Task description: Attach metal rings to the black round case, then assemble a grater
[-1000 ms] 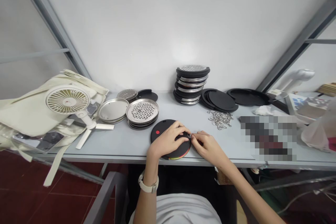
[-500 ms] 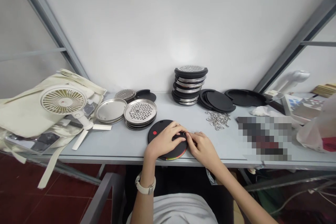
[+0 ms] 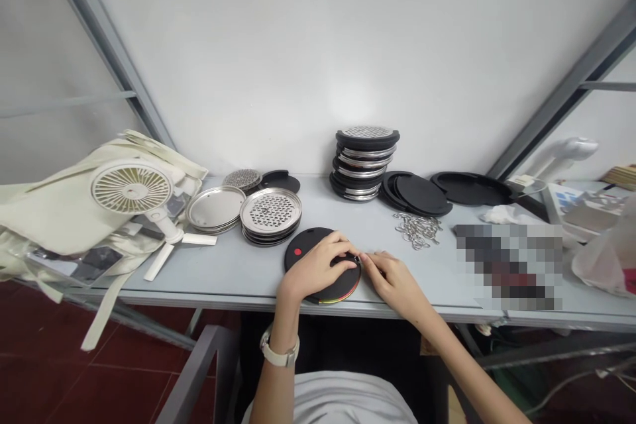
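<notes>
A round black disc [image 3: 312, 243] lies near the table's front edge, with a red dot on top and red and yellow layers showing at its lower rim. My left hand [image 3: 322, 266] rests across it, fingers curled over its right side, thumb and fingertips pressing near the rim. At that rim, my right hand [image 3: 390, 278] pinches with thumb and forefinger. A small shiny metal piece [image 3: 356, 258] shows between the two hands' fingertips; its exact shape is mostly hidden. Further back on the right lies a heap of small metal clips [image 3: 418, 230].
Stacked metal grater discs [image 3: 271, 212] and plain metal discs [image 3: 215, 207] stand to the left. Behind are a tall stack of black and metal discs [image 3: 365, 165] and black lids [image 3: 422, 193]. A white fan [image 3: 132, 189] sits far left, a plastic bag [image 3: 609, 252] far right.
The view has shifted slightly, so everything appears a little further right. Both hands stay at the disc's right rim, with the right hand's fingertips still pinched there.
</notes>
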The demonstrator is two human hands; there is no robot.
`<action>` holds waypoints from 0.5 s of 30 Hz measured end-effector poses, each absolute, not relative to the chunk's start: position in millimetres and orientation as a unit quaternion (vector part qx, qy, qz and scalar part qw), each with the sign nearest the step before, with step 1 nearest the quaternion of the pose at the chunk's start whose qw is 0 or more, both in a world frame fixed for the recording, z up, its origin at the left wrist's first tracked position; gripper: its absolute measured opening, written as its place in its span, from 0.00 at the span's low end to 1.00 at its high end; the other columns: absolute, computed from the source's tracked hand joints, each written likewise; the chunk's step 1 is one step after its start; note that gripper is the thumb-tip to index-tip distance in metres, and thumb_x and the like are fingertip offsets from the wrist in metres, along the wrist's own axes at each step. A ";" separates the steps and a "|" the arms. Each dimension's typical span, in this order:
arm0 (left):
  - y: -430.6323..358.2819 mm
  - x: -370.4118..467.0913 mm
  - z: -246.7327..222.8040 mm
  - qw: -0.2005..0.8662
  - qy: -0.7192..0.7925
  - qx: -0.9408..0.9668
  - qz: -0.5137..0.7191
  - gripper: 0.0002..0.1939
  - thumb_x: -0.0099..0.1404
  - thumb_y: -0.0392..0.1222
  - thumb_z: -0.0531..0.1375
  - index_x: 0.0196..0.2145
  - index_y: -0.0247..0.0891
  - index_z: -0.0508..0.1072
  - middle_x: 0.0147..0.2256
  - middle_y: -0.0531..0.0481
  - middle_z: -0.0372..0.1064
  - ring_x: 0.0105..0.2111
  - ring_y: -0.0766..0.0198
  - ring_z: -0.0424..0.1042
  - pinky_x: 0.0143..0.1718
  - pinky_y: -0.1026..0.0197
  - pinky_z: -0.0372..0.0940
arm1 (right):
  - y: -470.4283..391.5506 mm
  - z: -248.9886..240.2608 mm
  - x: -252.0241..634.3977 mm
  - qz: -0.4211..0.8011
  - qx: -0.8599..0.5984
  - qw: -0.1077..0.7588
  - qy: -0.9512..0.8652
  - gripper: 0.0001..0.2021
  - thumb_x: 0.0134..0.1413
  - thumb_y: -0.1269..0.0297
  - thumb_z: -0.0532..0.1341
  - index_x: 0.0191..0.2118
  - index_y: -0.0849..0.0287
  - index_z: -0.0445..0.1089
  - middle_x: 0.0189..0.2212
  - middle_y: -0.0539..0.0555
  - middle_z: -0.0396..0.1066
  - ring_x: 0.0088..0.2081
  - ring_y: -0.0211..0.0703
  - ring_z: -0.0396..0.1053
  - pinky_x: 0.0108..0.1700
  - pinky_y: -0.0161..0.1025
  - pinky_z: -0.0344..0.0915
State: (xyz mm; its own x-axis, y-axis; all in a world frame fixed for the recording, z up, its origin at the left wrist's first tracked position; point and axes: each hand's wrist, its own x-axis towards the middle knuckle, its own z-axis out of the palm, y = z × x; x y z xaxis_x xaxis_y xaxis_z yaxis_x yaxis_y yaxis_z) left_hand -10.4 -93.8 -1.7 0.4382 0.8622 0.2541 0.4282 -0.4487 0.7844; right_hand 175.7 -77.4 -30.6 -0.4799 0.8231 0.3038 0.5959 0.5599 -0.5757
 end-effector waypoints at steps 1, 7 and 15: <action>-93.7 -10.7 -1.7 0.326 0.412 0.783 0.334 0.09 0.65 0.38 0.54 0.42 0.40 0.71 0.43 0.50 0.64 0.41 0.65 0.67 0.47 0.62 0.62 | -77.1 -30.8 176.0 0.200 -0.424 0.282 -0.837 0.20 0.66 0.61 0.45 0.23 0.57 0.61 0.20 0.50 0.65 0.27 0.42 0.62 0.34 0.37 0.56; -91.9 -11.3 -3.3 0.324 0.412 0.781 0.340 0.08 0.64 0.38 0.55 0.41 0.39 0.71 0.42 0.50 0.64 0.41 0.66 0.67 0.46 0.62 0.62 | -77.3 -31.3 173.5 0.186 -0.442 0.280 -0.831 0.21 0.66 0.60 0.44 0.24 0.57 0.63 0.22 0.52 0.68 0.27 0.43 0.64 0.34 0.37 0.58; -91.6 -10.3 -2.7 0.313 0.414 0.783 0.342 0.05 0.64 0.38 0.55 0.37 0.38 0.70 0.40 0.51 0.63 0.40 0.67 0.66 0.46 0.63 0.61 | -78.3 -31.9 170.9 0.162 -0.453 0.276 -0.832 0.20 0.66 0.61 0.43 0.26 0.57 0.65 0.22 0.52 0.67 0.28 0.44 0.64 0.34 0.37 0.57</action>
State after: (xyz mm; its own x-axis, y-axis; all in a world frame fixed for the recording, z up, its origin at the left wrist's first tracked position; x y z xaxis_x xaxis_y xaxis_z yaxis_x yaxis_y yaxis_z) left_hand -10.3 -91.6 -2.7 0.4225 0.8629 0.2772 0.4346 -0.4613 0.7735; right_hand 170.9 -78.3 -31.9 -0.4371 0.8435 0.3122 0.6645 0.5368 -0.5200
